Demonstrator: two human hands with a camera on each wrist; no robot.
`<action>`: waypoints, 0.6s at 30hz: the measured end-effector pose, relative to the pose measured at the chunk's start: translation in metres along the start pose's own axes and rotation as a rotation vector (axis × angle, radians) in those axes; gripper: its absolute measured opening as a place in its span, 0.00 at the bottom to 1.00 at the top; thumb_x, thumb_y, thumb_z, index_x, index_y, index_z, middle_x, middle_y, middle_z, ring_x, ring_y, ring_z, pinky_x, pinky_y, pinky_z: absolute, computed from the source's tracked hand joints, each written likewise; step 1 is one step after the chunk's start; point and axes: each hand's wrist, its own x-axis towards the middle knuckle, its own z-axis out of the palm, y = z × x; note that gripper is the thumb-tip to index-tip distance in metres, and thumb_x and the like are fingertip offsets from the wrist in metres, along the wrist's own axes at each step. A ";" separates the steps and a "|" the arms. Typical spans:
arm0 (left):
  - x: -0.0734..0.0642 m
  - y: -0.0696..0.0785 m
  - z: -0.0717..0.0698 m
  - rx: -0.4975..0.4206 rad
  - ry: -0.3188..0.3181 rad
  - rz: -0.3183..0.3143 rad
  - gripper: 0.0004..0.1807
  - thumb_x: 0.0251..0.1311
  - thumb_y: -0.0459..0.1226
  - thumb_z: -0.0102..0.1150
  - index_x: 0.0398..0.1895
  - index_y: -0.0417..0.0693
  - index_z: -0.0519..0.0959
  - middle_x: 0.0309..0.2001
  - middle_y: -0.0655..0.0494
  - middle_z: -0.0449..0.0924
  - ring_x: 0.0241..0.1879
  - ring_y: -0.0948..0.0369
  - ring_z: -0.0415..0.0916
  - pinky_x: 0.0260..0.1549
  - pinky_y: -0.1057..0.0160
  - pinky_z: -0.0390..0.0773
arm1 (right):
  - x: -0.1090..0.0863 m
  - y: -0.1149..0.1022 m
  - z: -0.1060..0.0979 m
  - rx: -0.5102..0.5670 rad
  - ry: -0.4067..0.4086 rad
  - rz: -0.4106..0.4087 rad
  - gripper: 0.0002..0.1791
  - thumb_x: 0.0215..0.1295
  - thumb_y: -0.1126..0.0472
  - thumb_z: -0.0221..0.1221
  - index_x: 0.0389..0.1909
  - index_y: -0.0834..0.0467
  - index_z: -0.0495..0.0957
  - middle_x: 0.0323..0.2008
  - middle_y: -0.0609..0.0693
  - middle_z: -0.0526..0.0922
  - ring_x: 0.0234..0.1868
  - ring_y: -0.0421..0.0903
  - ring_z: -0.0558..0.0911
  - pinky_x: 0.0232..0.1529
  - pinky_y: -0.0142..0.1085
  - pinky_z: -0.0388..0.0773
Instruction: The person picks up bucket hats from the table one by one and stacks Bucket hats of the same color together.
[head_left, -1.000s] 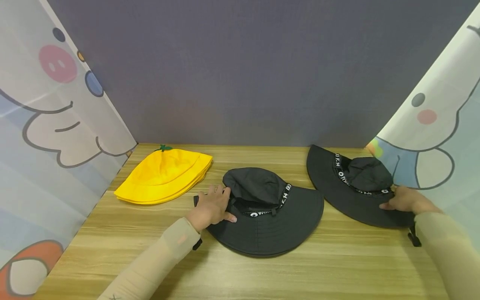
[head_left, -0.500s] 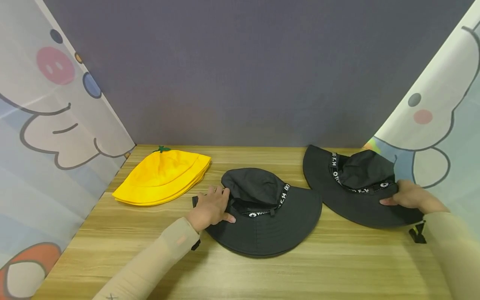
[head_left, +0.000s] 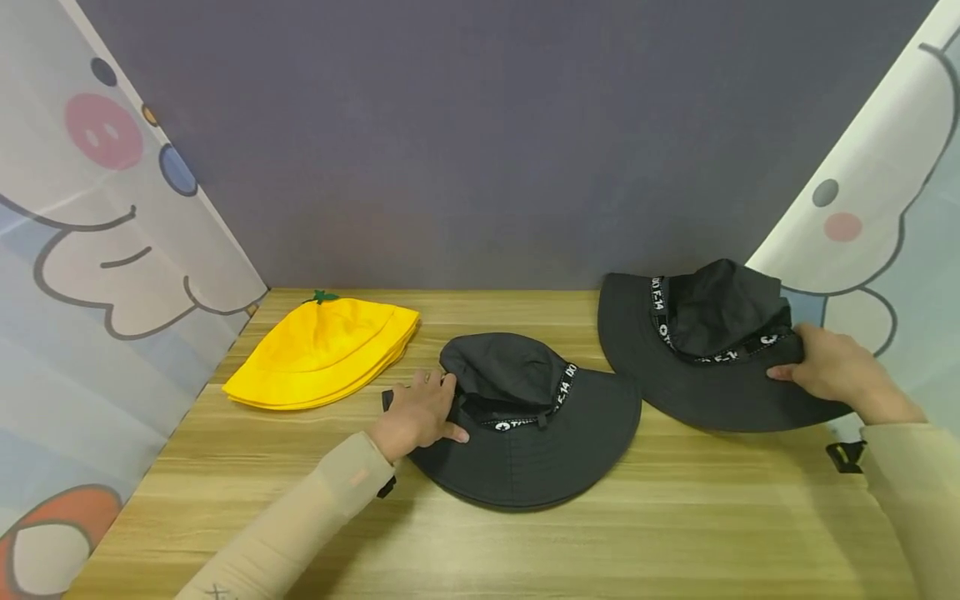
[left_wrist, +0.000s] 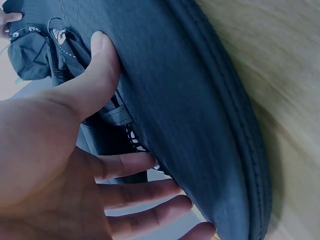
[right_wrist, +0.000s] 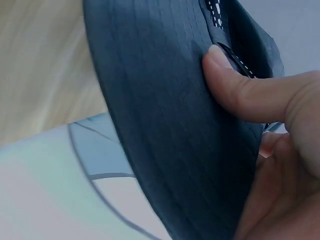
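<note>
A black wide-brimmed bucket hat [head_left: 525, 458] with a white-lettered band lies mid-table. My left hand [head_left: 416, 417] rests on its left side, thumb on the brim and fingers spread, slightly bent; in the left wrist view the fingertips [left_wrist: 175, 187] touch the hat near the brim. Its brim edge there looks layered. At the right, my right hand [head_left: 840, 371] pinches the brim of a second black bucket hat [head_left: 720, 392], raised and tilted off the table. The right wrist view has the thumb [right_wrist: 235, 85] across this brim [right_wrist: 160, 100], the other fingers mostly hidden behind it.
Yellow bucket hats [head_left: 322, 350], seemingly stacked, with a green leaf-like top, sit at the back left. A grey panel [head_left: 480, 150] stands behind the wooden table [head_left: 480, 550]. Cartoon-printed sheets [head_left: 97, 250] flank both sides. A black strap end [head_left: 846, 457] dangles below the right hat.
My right hand has taken the right hat upward and turned it slightly, so its crown stands higher against the back panel. The left hand and the middle hat stay in place.
</note>
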 end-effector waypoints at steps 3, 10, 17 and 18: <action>0.000 -0.001 -0.002 -0.001 -0.008 0.007 0.52 0.52 0.64 0.68 0.71 0.42 0.64 0.68 0.40 0.66 0.68 0.41 0.61 0.55 0.34 0.71 | -0.005 -0.011 -0.007 -0.006 0.021 -0.004 0.34 0.63 0.52 0.69 0.49 0.76 0.65 0.40 0.80 0.75 0.44 0.84 0.73 0.37 0.68 0.71; -0.001 -0.004 -0.007 0.010 -0.022 0.027 0.49 0.56 0.63 0.67 0.70 0.40 0.66 0.68 0.38 0.66 0.69 0.41 0.62 0.53 0.37 0.75 | -0.013 -0.030 -0.012 -0.019 0.070 0.000 0.35 0.66 0.48 0.67 0.55 0.72 0.63 0.42 0.79 0.76 0.43 0.82 0.75 0.32 0.67 0.72; -0.001 -0.005 -0.011 -0.029 0.003 0.042 0.41 0.63 0.58 0.65 0.70 0.39 0.69 0.68 0.37 0.68 0.67 0.40 0.65 0.53 0.39 0.77 | -0.017 -0.043 -0.017 -0.051 0.188 -0.054 0.26 0.64 0.54 0.68 0.47 0.68 0.67 0.31 0.69 0.79 0.33 0.72 0.79 0.23 0.60 0.72; -0.001 -0.006 -0.012 -0.032 0.011 0.043 0.41 0.63 0.57 0.66 0.70 0.40 0.70 0.68 0.37 0.69 0.67 0.40 0.65 0.52 0.40 0.77 | -0.018 -0.045 -0.017 -0.053 0.202 -0.058 0.25 0.64 0.55 0.68 0.46 0.67 0.67 0.29 0.66 0.79 0.32 0.71 0.79 0.22 0.60 0.71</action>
